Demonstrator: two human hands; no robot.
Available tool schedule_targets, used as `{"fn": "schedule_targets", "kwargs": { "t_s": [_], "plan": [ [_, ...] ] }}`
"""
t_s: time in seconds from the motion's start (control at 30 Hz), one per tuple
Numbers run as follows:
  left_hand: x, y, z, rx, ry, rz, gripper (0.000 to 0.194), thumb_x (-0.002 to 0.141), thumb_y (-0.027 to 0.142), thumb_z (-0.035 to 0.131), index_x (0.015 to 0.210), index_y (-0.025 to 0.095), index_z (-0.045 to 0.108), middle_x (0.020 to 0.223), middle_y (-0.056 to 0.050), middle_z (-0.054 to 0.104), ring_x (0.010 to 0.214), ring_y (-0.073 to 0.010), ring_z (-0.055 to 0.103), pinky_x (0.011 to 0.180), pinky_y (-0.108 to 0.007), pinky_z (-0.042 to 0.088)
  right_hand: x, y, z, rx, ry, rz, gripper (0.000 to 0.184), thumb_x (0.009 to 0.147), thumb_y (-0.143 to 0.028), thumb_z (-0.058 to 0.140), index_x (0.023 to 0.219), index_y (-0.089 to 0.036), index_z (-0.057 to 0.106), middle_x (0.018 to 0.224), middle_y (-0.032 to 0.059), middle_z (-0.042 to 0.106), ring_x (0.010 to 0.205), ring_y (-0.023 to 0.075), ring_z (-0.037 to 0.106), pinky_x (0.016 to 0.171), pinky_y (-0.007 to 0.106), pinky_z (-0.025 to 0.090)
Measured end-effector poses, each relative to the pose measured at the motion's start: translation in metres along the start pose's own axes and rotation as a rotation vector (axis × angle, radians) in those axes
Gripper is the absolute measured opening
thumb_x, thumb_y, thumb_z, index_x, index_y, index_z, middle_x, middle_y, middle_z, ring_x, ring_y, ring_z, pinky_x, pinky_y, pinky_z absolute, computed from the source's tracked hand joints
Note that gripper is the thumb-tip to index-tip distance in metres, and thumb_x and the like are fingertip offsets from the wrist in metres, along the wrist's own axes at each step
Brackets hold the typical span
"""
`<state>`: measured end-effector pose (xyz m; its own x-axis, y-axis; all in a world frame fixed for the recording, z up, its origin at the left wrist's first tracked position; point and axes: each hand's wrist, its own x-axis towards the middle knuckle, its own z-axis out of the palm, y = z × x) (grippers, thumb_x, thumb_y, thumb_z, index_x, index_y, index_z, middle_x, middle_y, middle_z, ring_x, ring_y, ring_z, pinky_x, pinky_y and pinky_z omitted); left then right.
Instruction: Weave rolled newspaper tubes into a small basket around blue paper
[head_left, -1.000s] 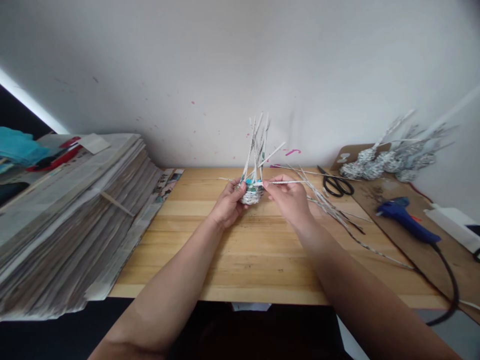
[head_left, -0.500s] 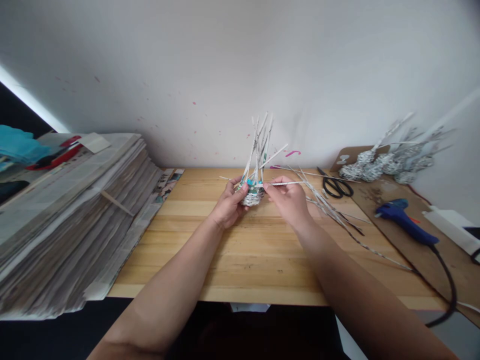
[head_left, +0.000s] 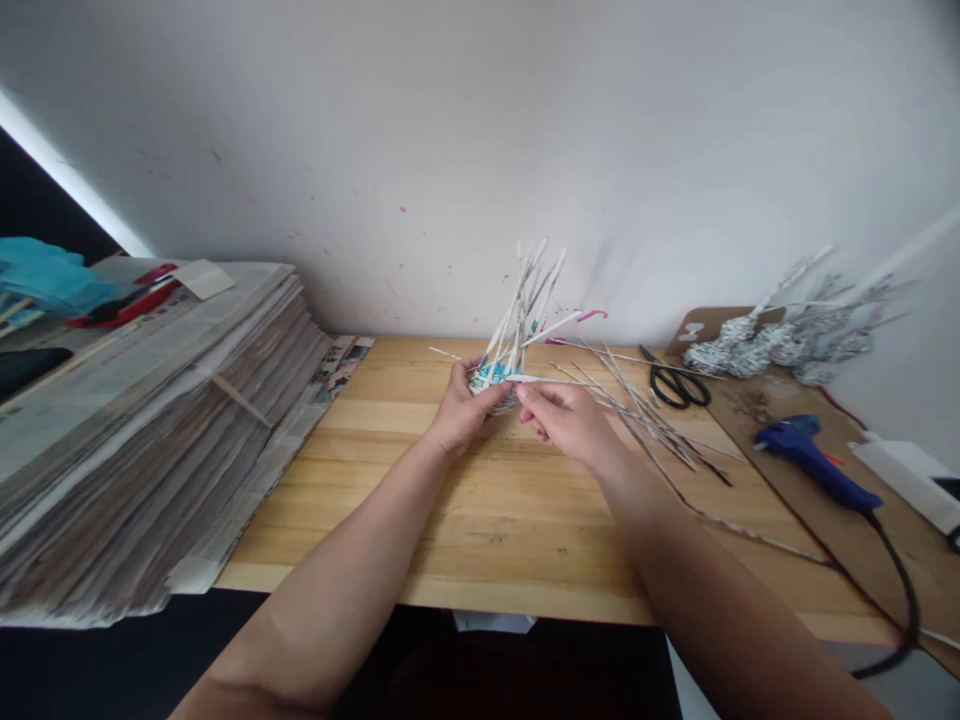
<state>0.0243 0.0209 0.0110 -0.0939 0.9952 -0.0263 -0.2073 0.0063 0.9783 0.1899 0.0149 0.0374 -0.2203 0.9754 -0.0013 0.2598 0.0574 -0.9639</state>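
My left hand is closed around the left side of a small woven paper basket, thumb across its front. Long white paper strips rise from the rim, leaning slightly right. Another paper strip runs out level from the basket's right side, passing just above my right hand. The thumb and fingers of that hand are pressed together at the basket's right edge; what lies between them is hidden. Much of the basket's lower wall is covered by my hands.
Loose paper strips lie at the right by black scissors. Beyond them are a blue glue gun on a brown board and several woven paper pieces. A tall newspaper stack stands at left, by the wall.
My right hand has left its pinch on the level strip and moved left and lower, against the basket's side. The basket's upright strips lean more to the right. The view has shifted slightly.
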Motion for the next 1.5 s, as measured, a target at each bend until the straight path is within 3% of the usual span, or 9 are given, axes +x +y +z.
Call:
{"fn": "schedule_targets", "kwargs": {
  "t_s": [0.13, 0.23, 0.37, 0.47, 0.63, 0.77, 1.03, 1.3, 1.5],
  "plan": [
    [0.002, -0.003, -0.001, 0.102, 0.010, 0.132, 0.069, 0.061, 0.036, 0.091, 0.115, 0.017, 0.053, 0.104, -0.005, 0.063, 0.089, -0.0175, 0.061, 0.078, -0.028, 0.048, 0.002, -0.006, -0.006, 0.005, 0.252, -0.240, 0.023, 0.082, -0.045, 0.070, 0.087, -0.023, 0.072, 0.077, 0.0017, 0.072, 0.063, 0.0161, 0.060, 0.061, 0.029, 0.047],
    [0.001, -0.004, 0.000, 0.173, -0.036, 0.197, 0.067, 0.060, 0.033, 0.091, 0.112, 0.017, 0.052, 0.104, -0.005, 0.063, 0.094, -0.0191, 0.061, 0.084, -0.030, 0.047, 0.007, -0.003, -0.013, -0.120, 0.337, -0.277, 0.022, 0.082, -0.040, 0.070, 0.094, -0.022, 0.076, 0.088, 0.0047, 0.075, 0.076, 0.0194, 0.064, 0.071, 0.033, 0.049],
    [-0.002, -0.004, 0.001, 0.241, -0.103, 0.235, 0.064, 0.063, 0.033, 0.089, 0.112, 0.018, 0.051, 0.104, -0.005, 0.062, 0.094, -0.0192, 0.060, 0.085, -0.031, 0.046, 0.008, -0.001, -0.017, -0.218, 0.326, -0.239, 0.022, 0.079, -0.044, 0.073, 0.083, -0.022, 0.077, 0.080, 0.0044, 0.075, 0.076, 0.0212, 0.063, 0.071, 0.034, 0.046],
    [-0.004, -0.003, 0.002, 0.283, -0.122, 0.266, 0.062, 0.063, 0.031, 0.089, 0.112, 0.018, 0.053, 0.105, -0.005, 0.063, 0.095, -0.0193, 0.061, 0.087, -0.031, 0.045, 0.006, -0.002, -0.016, -0.196, 0.244, -0.188, 0.021, 0.076, -0.043, 0.074, 0.074, -0.022, 0.073, 0.072, 0.0029, 0.072, 0.067, 0.0196, 0.061, 0.066, 0.033, 0.044],
    [-0.005, -0.005, 0.001, 0.337, -0.191, 0.294, 0.060, 0.067, 0.031, 0.086, 0.115, 0.018, 0.052, 0.106, -0.006, 0.064, 0.096, -0.0197, 0.061, 0.087, -0.031, 0.046, 0.004, -0.007, -0.014, -0.164, 0.186, -0.190, 0.013, 0.074, -0.034, 0.073, 0.073, -0.021, 0.072, 0.076, 0.0034, 0.075, 0.070, 0.0207, 0.065, 0.071, 0.035, 0.048],
    [-0.004, -0.006, 0.001, 0.396, -0.251, 0.290, 0.059, 0.070, 0.031, 0.083, 0.117, 0.019, 0.048, 0.109, -0.006, 0.064, 0.096, -0.0190, 0.061, 0.086, -0.030, 0.047, 0.003, -0.005, -0.008, -0.137, 0.227, -0.177, 0.011, 0.074, -0.032, 0.070, 0.073, -0.021, 0.070, 0.076, 0.0031, 0.074, 0.073, 0.0207, 0.066, 0.073, 0.034, 0.049],
    [-0.009, -0.001, 0.001, 0.490, -0.314, 0.260, 0.053, 0.075, 0.034, 0.074, 0.117, 0.017, 0.045, 0.106, -0.006, 0.061, 0.094, -0.0189, 0.058, 0.085, -0.032, 0.048, 0.003, 0.004, 0.006, -0.119, 0.279, -0.228, 0.014, 0.077, -0.034, 0.067, 0.073, -0.022, 0.062, 0.066, -0.0012, 0.065, 0.062, 0.0163, 0.059, 0.064, 0.031, 0.046],
    [-0.010, -0.001, 0.003, 0.533, -0.331, 0.327, 0.049, 0.077, 0.032, 0.073, 0.116, 0.018, 0.047, 0.108, -0.006, 0.062, 0.096, -0.0193, 0.059, 0.086, -0.031, 0.047, 0.007, 0.006, 0.008, 0.152, 0.276, -0.227, 0.025, 0.070, -0.035, 0.074, 0.088, -0.022, 0.065, 0.084, 0.0020, 0.073, 0.074, 0.0183, 0.068, 0.073, 0.033, 0.055],
    [-0.013, -0.003, 0.005, 0.583, -0.389, 0.345, 0.050, 0.076, 0.030, 0.073, 0.116, 0.019, 0.045, 0.100, -0.003, 0.062, 0.087, -0.0175, 0.058, 0.079, -0.030, 0.047, 0.007, 0.004, 0.010, 0.103, 0.389, -0.239, 0.018, 0.070, -0.033, 0.073, 0.081, -0.022, 0.066, 0.078, 0.0017, 0.072, 0.068, 0.0175, 0.065, 0.068, 0.032, 0.053]
  ]
}}
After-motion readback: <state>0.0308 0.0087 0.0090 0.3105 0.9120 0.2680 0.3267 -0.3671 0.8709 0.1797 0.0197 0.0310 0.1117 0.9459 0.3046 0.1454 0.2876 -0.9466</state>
